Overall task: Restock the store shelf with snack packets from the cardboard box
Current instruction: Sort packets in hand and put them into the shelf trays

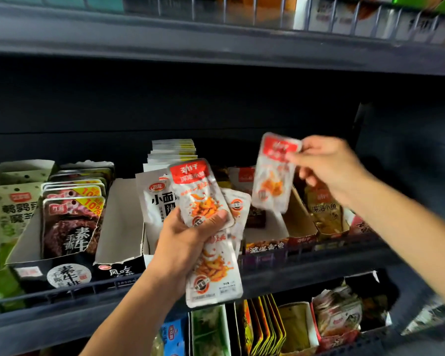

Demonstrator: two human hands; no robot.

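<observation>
Snack packets (pixel 206 201) with red tops and an orange chilli-fish picture fill the left hand (pixel 188 237), fanned out in front of the middle shelf (pixel 319 255). The left hand's fingers (pixel 216 218) are pressed around the bunch: the thumb lies across the front of the top packet, near its lower edge, and the rest wrap behind. One packet stands upright above the thumb, others peek out to its right, and one long packet hangs below the palm.

A single packet (pixel 274 173) of the same kind is in the right hand (pixel 329 168), pinched at its upper right corner between thumb and forefinger, so that it dangles clear of the fingers, slightly tilted. It hangs above an open display carton (pixel 297 219) on the middle shelf, not touching it; the picture is blurred here by motion.

Left of the bunch on the same shelf stand white packets (pixel 156 199) in a row, then a carton of dark packets (pixel 70 224) with yellow corner flashes, and a green carton (pixel 10 209) at the far left. Right of the open carton lean yellowish packets (pixel 324 211). The lower shelf (pixel 370 332) holds more cartons of mixed snacks. The cardboard box is out of view.
</observation>
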